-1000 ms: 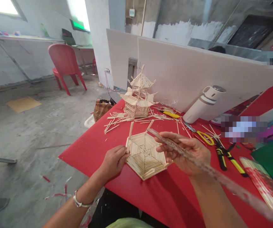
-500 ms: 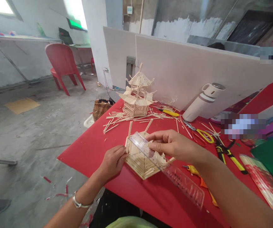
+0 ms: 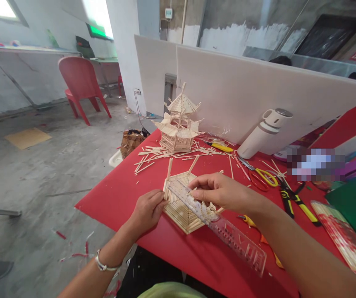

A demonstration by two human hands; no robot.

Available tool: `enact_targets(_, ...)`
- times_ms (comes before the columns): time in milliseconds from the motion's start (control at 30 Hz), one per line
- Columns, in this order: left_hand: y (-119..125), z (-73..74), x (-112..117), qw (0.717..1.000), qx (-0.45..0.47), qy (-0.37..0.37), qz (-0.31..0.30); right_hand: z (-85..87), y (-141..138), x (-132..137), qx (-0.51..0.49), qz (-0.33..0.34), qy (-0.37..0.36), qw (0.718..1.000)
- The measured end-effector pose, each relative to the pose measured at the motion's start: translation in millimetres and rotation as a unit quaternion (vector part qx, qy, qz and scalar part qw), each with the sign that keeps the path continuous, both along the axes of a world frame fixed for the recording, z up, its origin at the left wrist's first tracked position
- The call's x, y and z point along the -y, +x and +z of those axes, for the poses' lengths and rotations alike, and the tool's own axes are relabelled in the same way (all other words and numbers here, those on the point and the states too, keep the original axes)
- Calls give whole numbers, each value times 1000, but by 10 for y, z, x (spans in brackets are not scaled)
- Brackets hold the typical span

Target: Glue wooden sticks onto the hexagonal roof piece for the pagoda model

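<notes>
A hexagonal base of wooden sticks (image 3: 179, 213) lies on the red tabletop, with a few short sticks standing up from its corners. My left hand (image 3: 148, 209) is closed at the base's left corner, its fingertips pinching a short upright stick (image 3: 166, 191). Between the thumb and fingers of my right hand (image 3: 219, 190) is a clear plastic ruler (image 3: 240, 244). It slants across the base, its far end close to the left corner and its near end out over the table. My right hand hides part of the base's right side.
Behind the base stands a stick pagoda (image 3: 179, 124) among loose sticks (image 3: 153, 155). A white thermos (image 3: 263, 134), scissors (image 3: 266, 177), pliers (image 3: 300, 205), a yellow-handled cutter (image 3: 221, 147) and a pack of sticks (image 3: 345, 236) lie rightward. A white board (image 3: 242, 91) borders the back.
The ruler has shifted slightly in my right hand, its far end now a little lower and nearer the left corner. My left hand stays nearly still.
</notes>
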State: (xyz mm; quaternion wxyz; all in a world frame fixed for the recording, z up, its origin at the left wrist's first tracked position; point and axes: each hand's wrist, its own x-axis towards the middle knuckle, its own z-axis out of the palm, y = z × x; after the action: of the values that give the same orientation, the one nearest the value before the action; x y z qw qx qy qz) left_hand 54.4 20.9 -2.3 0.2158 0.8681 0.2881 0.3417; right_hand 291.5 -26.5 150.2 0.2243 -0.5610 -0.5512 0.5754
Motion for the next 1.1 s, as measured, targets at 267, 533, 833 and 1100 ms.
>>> enact_targets(267, 14, -1, 3, 1000, 4, 9, -3, -23, -18, -18, 5, -1, 0, 1000)
enact_targets(533, 11, 27, 4, 1000, 0, 5, 1, -75, -3, -35, -4, 4, 15, 1000)
enact_targets(833, 7, 11, 1, 1000, 1, 3, -2, -123, 4, -46, -4, 9, 14, 1000)
enact_targets(1100, -4, -5, -1, 1000, 3, 0, -1, -106, -24, -30, -5, 3, 31, 1000)
